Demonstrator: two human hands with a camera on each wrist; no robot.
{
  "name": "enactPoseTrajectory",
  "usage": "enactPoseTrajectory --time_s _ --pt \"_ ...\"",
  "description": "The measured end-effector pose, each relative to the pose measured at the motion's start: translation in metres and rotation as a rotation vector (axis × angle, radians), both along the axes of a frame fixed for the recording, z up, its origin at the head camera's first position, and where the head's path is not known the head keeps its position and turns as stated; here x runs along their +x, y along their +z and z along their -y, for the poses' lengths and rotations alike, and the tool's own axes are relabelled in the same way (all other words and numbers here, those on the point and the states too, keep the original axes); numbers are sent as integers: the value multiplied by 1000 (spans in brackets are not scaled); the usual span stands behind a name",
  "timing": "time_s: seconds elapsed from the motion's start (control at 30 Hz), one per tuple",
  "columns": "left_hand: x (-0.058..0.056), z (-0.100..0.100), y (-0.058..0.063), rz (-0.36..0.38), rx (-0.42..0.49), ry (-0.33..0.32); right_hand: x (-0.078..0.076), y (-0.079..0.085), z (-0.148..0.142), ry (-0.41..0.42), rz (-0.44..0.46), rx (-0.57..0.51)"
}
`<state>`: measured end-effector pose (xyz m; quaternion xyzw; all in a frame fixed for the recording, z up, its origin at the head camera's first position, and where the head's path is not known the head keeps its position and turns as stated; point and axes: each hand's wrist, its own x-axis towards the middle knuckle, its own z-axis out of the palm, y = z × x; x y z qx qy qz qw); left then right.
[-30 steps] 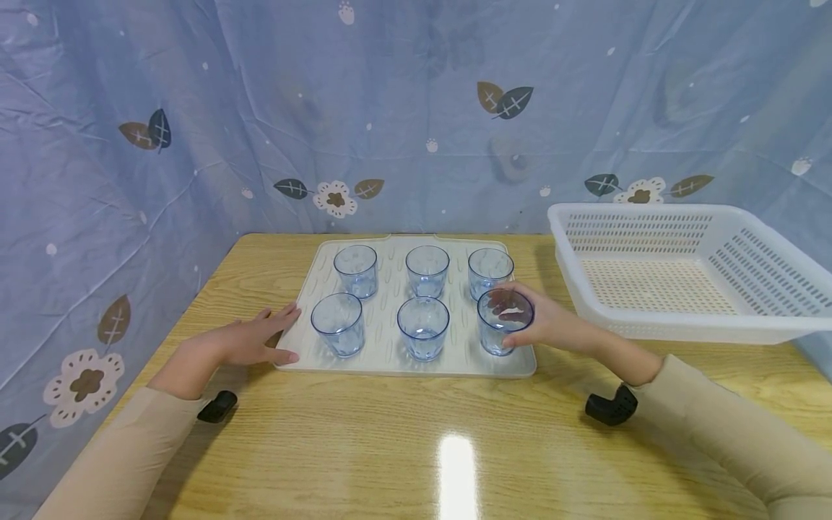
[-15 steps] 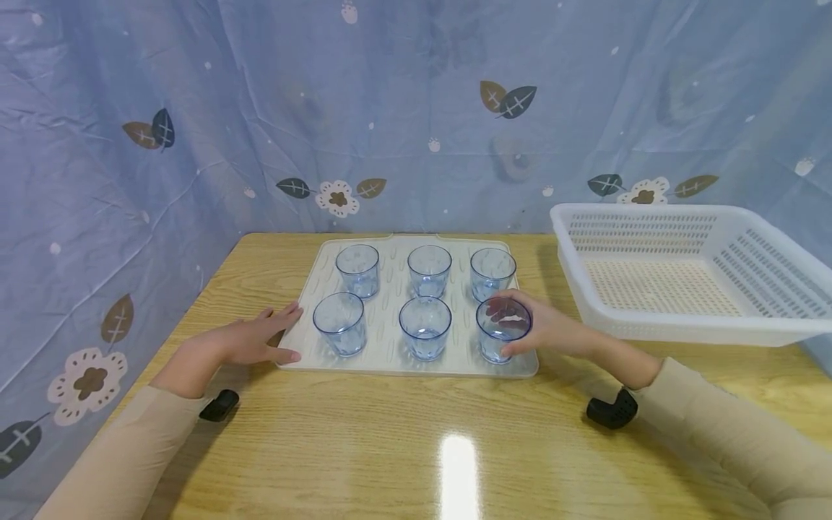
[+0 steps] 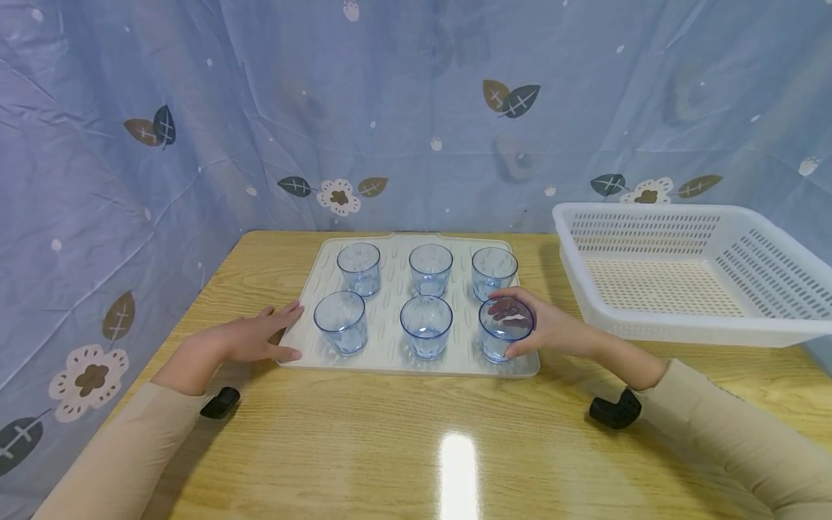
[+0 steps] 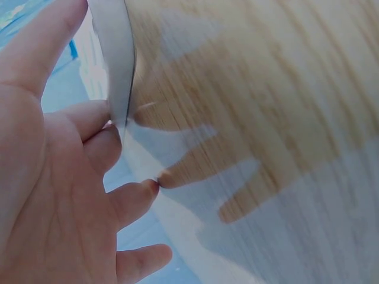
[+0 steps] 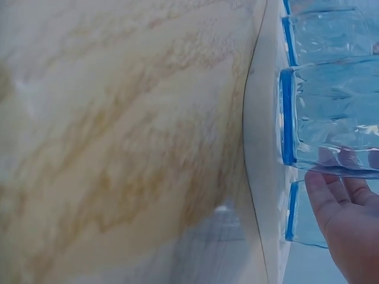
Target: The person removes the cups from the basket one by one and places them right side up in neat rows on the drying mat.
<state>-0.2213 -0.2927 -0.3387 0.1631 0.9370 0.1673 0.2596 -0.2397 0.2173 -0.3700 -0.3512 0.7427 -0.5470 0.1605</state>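
A white tray lies on the table, bearing clear bluish glasses in two rows of three, all upright. My right hand holds the front right glass around its side, thumb toward me and fingers behind. In the right wrist view, fingertips press the wall of this glass, which stands at the tray's surface. Closest to it are the front middle glass and the back right glass. With fingers spread, my left hand touches the tray's left edge; the left wrist view shows the fingers along that rim.
A white perforated plastic basket stands on the right of the wooden table. Blue patterned cloth hangs behind the table and along its left side. Black wrist devices sit under both wrists.
The front right glass, in my right hand, has shifted slightly toward me on the tray, then stayed there. My left hand has kept its place at the tray's edge.
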Motion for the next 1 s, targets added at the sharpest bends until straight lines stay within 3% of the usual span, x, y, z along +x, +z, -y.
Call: enactPoseTrajectory --time_s 0.5,0.63,0.77,0.87,1.0 --pt "-1 -2 -1 -1 -12 -2 2 6 -5 21 -65 34" --pt "-1 -2 1 -8 -23 -7 5 16 -6 -11 -92 30" --pt "-1 -2 2 -66 -26 -32 11 28 -4 -65 -127 38" --pt "0 -2 4 -124 -27 -54 15 38 -2 -114 -207 42" --pt "-2 -3 7 -233 -60 -55 18 53 -4 -211 -389 67"
